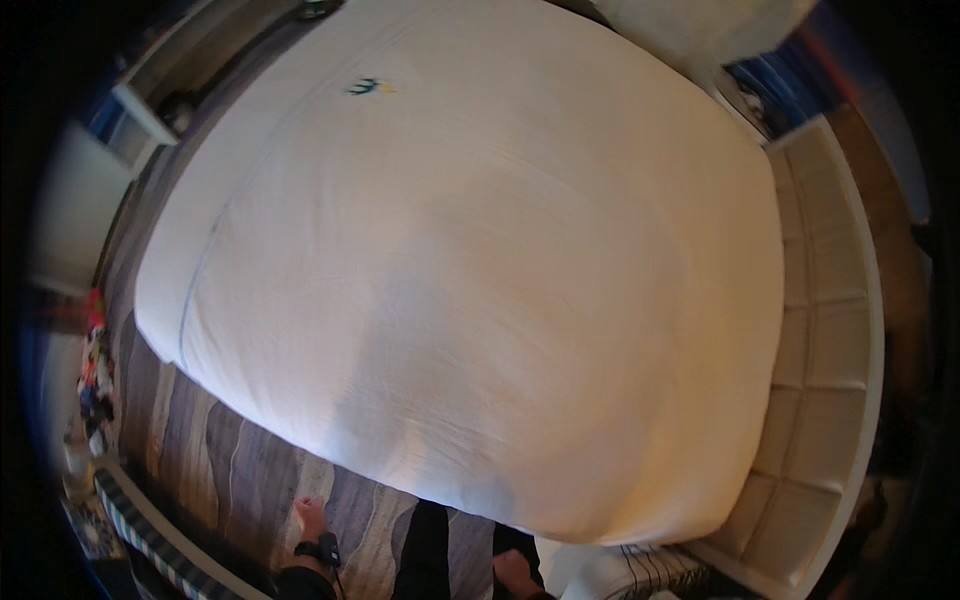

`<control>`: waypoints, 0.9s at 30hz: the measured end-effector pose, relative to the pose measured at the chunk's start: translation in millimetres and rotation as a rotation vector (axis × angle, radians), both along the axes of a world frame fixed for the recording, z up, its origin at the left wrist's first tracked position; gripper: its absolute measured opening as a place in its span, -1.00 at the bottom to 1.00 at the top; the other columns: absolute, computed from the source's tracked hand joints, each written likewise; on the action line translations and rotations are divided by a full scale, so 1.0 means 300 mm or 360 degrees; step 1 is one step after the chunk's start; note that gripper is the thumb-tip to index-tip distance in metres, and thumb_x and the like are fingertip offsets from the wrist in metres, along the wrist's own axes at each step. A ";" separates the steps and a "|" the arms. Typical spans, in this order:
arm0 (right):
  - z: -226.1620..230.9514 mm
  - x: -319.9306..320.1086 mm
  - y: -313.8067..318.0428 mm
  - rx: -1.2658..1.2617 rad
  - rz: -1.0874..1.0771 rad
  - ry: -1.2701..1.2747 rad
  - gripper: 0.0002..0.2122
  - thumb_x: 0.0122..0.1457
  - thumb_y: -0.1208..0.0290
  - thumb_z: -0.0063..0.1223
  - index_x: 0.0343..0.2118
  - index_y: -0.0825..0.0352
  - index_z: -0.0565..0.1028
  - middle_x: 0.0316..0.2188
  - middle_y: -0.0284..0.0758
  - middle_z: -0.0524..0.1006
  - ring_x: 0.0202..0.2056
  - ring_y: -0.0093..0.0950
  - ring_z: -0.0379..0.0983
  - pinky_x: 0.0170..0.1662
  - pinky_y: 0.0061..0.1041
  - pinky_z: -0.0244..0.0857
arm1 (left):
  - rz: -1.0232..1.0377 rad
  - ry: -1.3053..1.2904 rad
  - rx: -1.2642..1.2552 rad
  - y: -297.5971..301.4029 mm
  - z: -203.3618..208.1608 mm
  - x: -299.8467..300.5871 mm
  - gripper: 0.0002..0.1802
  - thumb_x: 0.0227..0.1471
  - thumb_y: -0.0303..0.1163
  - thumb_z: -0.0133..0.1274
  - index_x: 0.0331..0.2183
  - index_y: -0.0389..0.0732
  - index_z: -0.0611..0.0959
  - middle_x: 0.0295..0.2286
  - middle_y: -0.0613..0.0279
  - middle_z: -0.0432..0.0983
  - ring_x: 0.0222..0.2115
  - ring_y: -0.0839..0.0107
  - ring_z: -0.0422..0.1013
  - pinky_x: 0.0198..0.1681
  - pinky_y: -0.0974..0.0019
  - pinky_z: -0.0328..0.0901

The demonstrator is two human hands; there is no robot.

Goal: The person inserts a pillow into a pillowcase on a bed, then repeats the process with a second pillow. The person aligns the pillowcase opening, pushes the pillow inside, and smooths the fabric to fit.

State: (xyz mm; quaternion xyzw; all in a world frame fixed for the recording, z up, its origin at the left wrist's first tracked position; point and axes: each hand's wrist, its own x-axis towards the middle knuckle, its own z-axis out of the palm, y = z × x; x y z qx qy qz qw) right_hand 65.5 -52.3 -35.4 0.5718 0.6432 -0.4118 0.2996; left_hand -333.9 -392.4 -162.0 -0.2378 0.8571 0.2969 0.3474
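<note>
In the centre of the view, a white sheet point(540, 250) lies spread over the bed, covering its top out to the visible edges, with shallow creases toward the near side. A thin blue line point(214, 235) runs along the sheet's left part; a small dark-green and yellow motif point(372, 88) sits near the far left. The left hand point(310, 516) is positioned over the floor point(250, 465), apart from the sheet, with a dark device point(329, 549) at its wrist. The right hand point(513, 569) is located in front of a dark-clothed leg, below the sheet's near edge. Both hands appear too small to tell whether they are open or closed. A pale, panelled headboard point(825, 335) adjoins the bed on the right. A striped item point(150, 520) stands at lower left.
</note>
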 end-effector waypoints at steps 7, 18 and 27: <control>0.007 -0.072 0.256 0.0292 0.0834 0.0072 -0.58 0.08 0.22 0.00 0.00 0.25 0.53 -0.13 -0.07 0.60 -0.07 -0.02 0.52 -0.03 0.15 0.33 | -0.1656 0.0461 0.0718 0.738 0.347 0.300 -0.32 -0.12 -0.25 0.30 0.06 -0.29 0.53 0.00 -0.20 0.48 0.08 -0.18 0.33 0.16 -0.05 0.26; 0.003 0.548 0.563 0.0418 -0.0379 -0.0185 -0.59 0.09 0.21 0.14 -0.07 0.41 0.55 -0.06 0.03 0.53 0.06 0.01 0.42 0.11 -0.01 0.32 | -0.2380 -0.0036 0.0576 1.160 0.603 0.545 -0.59 0.02 -0.23 0.20 -0.18 -0.34 0.66 -0.16 -0.21 0.58 -0.05 -0.15 0.44 0.06 -0.06 0.32; 0.122 1.183 1.064 0.0893 -0.2373 0.0203 -0.52 0.31 0.11 -0.08 0.02 0.52 0.39 -0.15 0.05 0.54 -0.12 -0.10 0.51 -0.09 -0.14 0.37 | -0.2758 0.0014 0.0426 1.222 0.665 0.736 -0.49 -0.06 -0.30 0.24 -0.08 -0.38 0.60 -0.09 -0.24 0.50 -0.01 -0.19 0.38 0.10 -0.12 0.26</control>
